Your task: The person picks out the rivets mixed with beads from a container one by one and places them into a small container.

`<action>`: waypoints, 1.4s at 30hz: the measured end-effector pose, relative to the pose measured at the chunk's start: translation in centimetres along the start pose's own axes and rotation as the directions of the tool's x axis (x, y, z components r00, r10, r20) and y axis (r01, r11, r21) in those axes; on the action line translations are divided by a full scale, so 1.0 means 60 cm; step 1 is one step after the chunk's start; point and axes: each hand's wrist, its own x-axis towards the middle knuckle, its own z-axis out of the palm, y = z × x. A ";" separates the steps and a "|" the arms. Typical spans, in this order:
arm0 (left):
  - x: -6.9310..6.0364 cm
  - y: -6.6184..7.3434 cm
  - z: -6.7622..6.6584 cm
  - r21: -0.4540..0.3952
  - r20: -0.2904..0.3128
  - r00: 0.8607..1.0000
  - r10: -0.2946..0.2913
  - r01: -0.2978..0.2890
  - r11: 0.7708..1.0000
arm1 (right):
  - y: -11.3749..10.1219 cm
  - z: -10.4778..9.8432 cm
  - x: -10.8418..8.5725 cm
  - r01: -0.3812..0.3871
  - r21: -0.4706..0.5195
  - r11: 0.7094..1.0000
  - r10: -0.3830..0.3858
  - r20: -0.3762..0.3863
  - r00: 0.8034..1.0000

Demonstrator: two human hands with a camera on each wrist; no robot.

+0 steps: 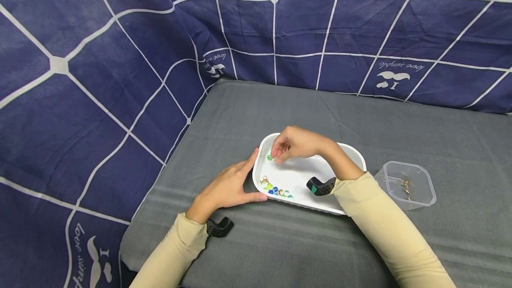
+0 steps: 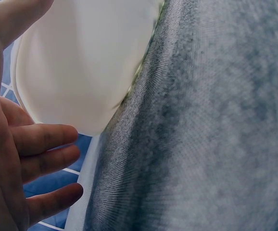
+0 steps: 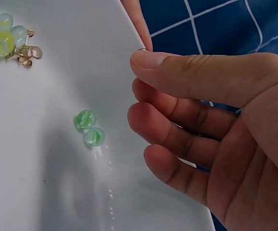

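Note:
A white tray lies on the grey cloth. My left hand rests against its left end, thumb and index finger spread along the rim; the other fingers are loosely bent in the left wrist view. Over the tray's back left part, my right hand pinches a tiny metallic piece between thumb and index finger, mostly hidden. Near it lie two green marbles. Blue, yellow and clear marbles line the front left edge, beside a small cluster of gold-coloured pieces.
A clear plastic box with several gold-coloured pieces stands right of the tray. Blue cloth with white lines hangs behind and at the left of the grey surface. A black band is on each wrist.

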 end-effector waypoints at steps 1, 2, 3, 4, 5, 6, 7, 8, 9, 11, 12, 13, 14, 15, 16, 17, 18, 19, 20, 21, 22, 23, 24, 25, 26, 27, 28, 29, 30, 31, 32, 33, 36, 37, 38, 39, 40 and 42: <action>0.000 0.000 0.000 0.001 0.000 1.000 -0.002 0.002 1.000 | -0.001 -0.001 -0.002 0.003 0.002 1.000 -0.003 -0.004 1.000; 0.000 0.000 0.000 0.001 -0.001 1.000 -0.001 0.001 1.000 | -0.002 -0.002 -0.003 0.006 0.007 1.000 -0.006 -0.005 1.000; 0.000 0.000 0.001 0.000 -0.001 1.000 -0.001 0.001 1.000 | -0.002 -0.003 -0.004 0.008 0.012 1.000 -0.007 -0.007 1.000; 0.000 0.000 0.001 0.001 -0.001 1.000 -0.001 0.001 1.000 | -0.003 -0.004 -0.006 0.013 0.019 1.000 -0.013 -0.009 1.000; 0.000 0.000 0.001 0.000 -0.001 1.000 -0.001 0.001 1.000 | -0.004 -0.005 -0.007 0.018 0.025 1.000 -0.018 -0.011 1.000; 0.000 0.000 0.001 -0.001 -0.001 1.000 -0.001 0.001 1.000 | -0.005 -0.005 -0.008 0.023 0.031 0.999 -0.022 -0.013 1.000; 0.000 0.000 0.001 -0.001 -0.003 1.000 0.000 0.000 1.000 | -0.006 -0.006 -0.009 0.027 0.039 0.999 -0.027 -0.014 1.000; -0.001 0.000 0.001 -0.002 -0.003 1.000 0.001 -0.001 1.000 | -0.007 -0.007 -0.010 0.032 0.041 0.999 -0.031 -0.017 0.999; -0.001 0.000 0.001 -0.001 -0.002 1.000 0.000 0.000 1.000 | -0.008 -0.008 -0.011 0.036 0.045 0.998 -0.035 -0.020 0.999; -0.001 0.001 0.001 0.000 -0.001 1.000 -0.003 0.003 1.000 | -0.011 -0.009 -0.013 0.042 0.046 0.998 -0.041 -0.024 0.999; -0.001 0.001 0.001 0.001 -0.001 1.000 -0.003 0.003 1.000 | -0.013 -0.010 -0.014 0.045 0.047 0.998 -0.044 -0.025 0.999; -0.001 0.001 0.001 0.001 -0.001 1.000 -0.003 0.003 1.000 | -0.015 -0.011 -0.016 0.048 0.047 0.998 -0.047 -0.026 0.999; -0.001 0.001 0.001 0.000 0.000 1.000 -0.004 0.004 1.000 | -0.016 -0.012 -0.017 0.050 0.047 0.998 -0.049 -0.027 0.998; -0.001 0.000 0.002 0.000 0.000 1.000 -0.005 0.005 1.000 | -0.018 -0.013 -0.019 0.051 0.047 0.998 -0.050 -0.029 0.998; -0.001 0.000 0.002 -0.001 0.000 1.000 -0.004 0.004 1.000 | -0.019 -0.014 -0.020 0.052 0.046 0.998 -0.051 -0.030 0.998; -0.001 0.000 0.002 -0.002 -0.002 1.000 -0.003 0.003 1.000 | -0.020 -0.015 -0.022 0.053 0.045 0.998 -0.052 -0.032 0.998; -0.001 0.000 0.002 -0.005 -0.003 1.000 -0.001 0.001 1.000 | -0.021 -0.016 -0.023 0.054 0.046 0.998 -0.052 -0.033 0.998; -0.001 0.000 0.002 -0.005 -0.003 1.000 0.000 0.000 1.000 | -0.022 -0.017 -0.024 0.053 0.045 0.998 -0.051 -0.035 0.998; -0.001 0.000 0.002 -0.005 -0.003 1.000 0.001 -0.001 1.000 | -0.023 -0.018 -0.025 0.052 0.043 0.998 -0.050 -0.038 0.998; -0.001 0.000 0.002 -0.005 -0.004 1.000 0.003 -0.003 1.000 | -0.024 -0.018 -0.026 0.051 0.041 0.998 -0.049 -0.040 0.998; 0.000 0.000 0.002 -0.006 -0.004 1.000 0.005 -0.006 1.000 | -0.025 -0.019 -0.027 0.050 0.041 0.998 -0.048 -0.042 0.998; 0.000 0.000 0.002 -0.006 -0.005 1.000 0.006 -0.006 1.000 | -0.025 -0.019 -0.028 0.049 0.038 0.998 -0.047 -0.044 0.998; 0.000 0.000 0.002 -0.004 -0.005 1.000 0.006 -0.006 1.000 | -0.025 -0.020 -0.029 0.047 0.038 0.998 -0.045 -0.045 0.998; 0.000 0.000 0.002 -0.003 -0.005 1.000 0.007 -0.007 1.000 | -0.025 -0.020 -0.030 0.046 0.036 0.998 -0.044 -0.047 0.998; 0.000 0.000 0.002 -0.003 -0.006 1.000 0.007 -0.007 1.000 | -0.025 -0.021 -0.032 0.044 0.035 0.998 -0.043 -0.046 0.998; 0.000 0.000 0.002 -0.003 -0.006 1.000 0.007 -0.007 1.000 | -0.025 -0.021 -0.033 0.044 0.035 0.998 -0.042 -0.045 0.998; 0.000 0.000 0.002 -0.002 -0.007 1.000 0.006 -0.006 1.000 | -0.026 -0.022 -0.034 0.043 0.035 0.998 -0.041 -0.045 0.998; 0.000 0.000 0.002 -0.003 -0.007 1.000 0.006 -0.006 1.000 | -0.026 -0.022 -0.035 0.042 0.035 0.998 -0.041 -0.045 0.998; 0.000 0.000 0.002 -0.003 -0.008 1.000 0.007 -0.007 1.000 | -0.026 -0.023 -0.037 0.041 0.036 0.999 -0.040 -0.044 0.998; 0.000 0.000 0.002 -0.004 -0.008 1.000 0.007 -0.007 1.000 | -0.026 -0.023 -0.038 0.041 0.036 0.998 -0.040 -0.044 0.998; 0.000 0.000 0.002 -0.004 -0.007 1.000 0.006 -0.006 1.000 | -0.027 -0.024 -0.039 0.039 0.035 0.999 -0.038 -0.043 0.998; 0.000 0.000 0.002 -0.004 -0.007 1.000 0.005 -0.005 1.000 | -0.027 -0.024 -0.040 0.039 0.033 0.999 -0.038 -0.044 0.998; -0.001 -0.001 0.003 -0.006 -0.006 1.000 0.005 -0.005 1.000 | -0.028 -0.026 -0.044 0.034 0.028 0.999 -0.033 -0.048 0.998; -0.001 -0.001 0.003 -0.007 -0.006 1.000 0.004 -0.004 1.000 | -0.028 -0.026 -0.046 0.036 0.025 0.999 -0.034 -0.051 0.998; -0.001 -0.001 0.003 -0.009 -0.006 1.000 0.003 -0.003 1.000 | -0.029 -0.027 -0.047 0.035 0.021 0.999 -0.034 -0.053 0.998; -0.001 -0.001 0.003 -0.012 -0.006 1.000 0.003 -0.003 1.000 | -0.030 -0.028 -0.049 0.036 0.020 0.999 -0.035 -0.054 0.998; -0.001 -0.001 0.003 -0.015 -0.006 1.000 0.003 -0.004 1.000 | -0.031 -0.029 -0.051 0.035 0.018 0.999 -0.034 -0.055 0.998; -0.001 -0.001 0.002 -0.020 -0.007 1.000 0.004 -0.004 1.000 | -0.034 -0.031 -0.056 0.035 0.014 0.999 -0.034 -0.059 0.998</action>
